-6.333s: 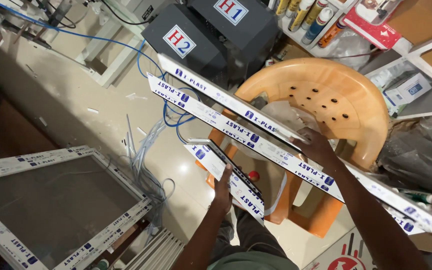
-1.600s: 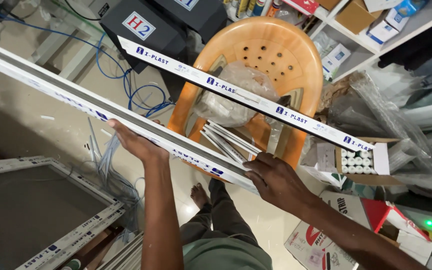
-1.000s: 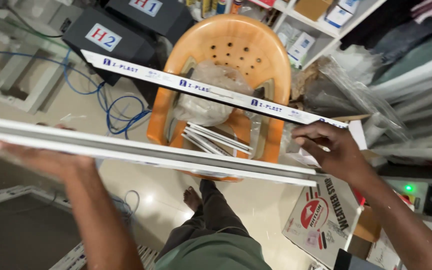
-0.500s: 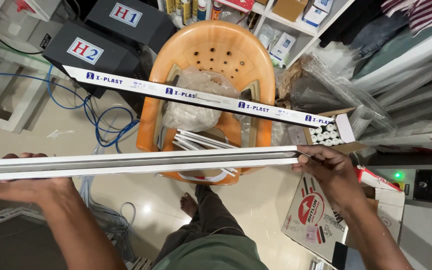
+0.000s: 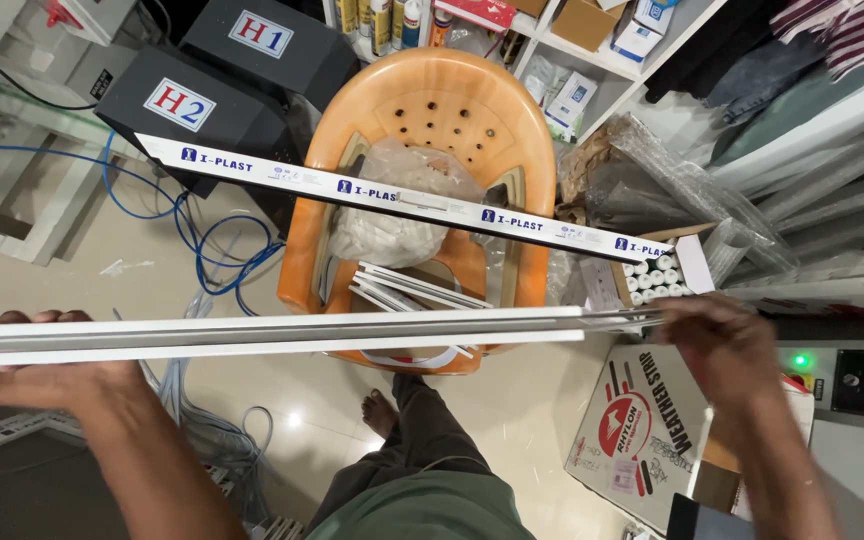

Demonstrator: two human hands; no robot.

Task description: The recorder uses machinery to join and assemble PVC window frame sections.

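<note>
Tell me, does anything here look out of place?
Yes. A long white strip lies slanted across the arms of the orange chair, both ends overhanging. Blue cable lies tangled loose on the floor beside it.

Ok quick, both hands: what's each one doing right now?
Left hand: closed under the long white plastic profile, holding it.
Right hand: blurred, at the profile's far end, apparently gripping it.
</note>
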